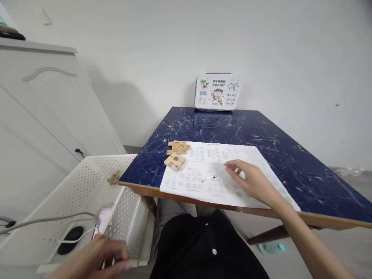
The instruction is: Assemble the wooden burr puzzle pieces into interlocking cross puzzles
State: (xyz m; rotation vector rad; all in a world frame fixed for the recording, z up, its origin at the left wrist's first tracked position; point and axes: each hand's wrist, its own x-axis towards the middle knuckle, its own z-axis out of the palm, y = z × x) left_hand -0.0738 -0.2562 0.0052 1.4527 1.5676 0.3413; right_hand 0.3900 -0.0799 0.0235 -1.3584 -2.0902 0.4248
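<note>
A white printed sheet (200,170) lies unfolded along the front of the blue marbled table. Over its right half is my right hand (250,180), fingers loosely bent, thumb apart, nothing visible in it. Two small dark bits (214,177) lie on the paper left of that hand; they are too small to name. At the sheet's left edge sit a cluster of notched wooden puzzle blocks (174,162) and several flat wooden sticks (178,148) behind it. My left hand (101,255) hangs low by the white basket, fingers loosely curled with gaps between them, apparently holding nothing.
The perforated white basket (128,217) stands left of the table, with a wooden puzzle piece (114,178), a black oval device (70,240), a pinkish item (105,217) and cables. A printed case (217,93) leans against the wall. A bottle (271,248) lies under the table.
</note>
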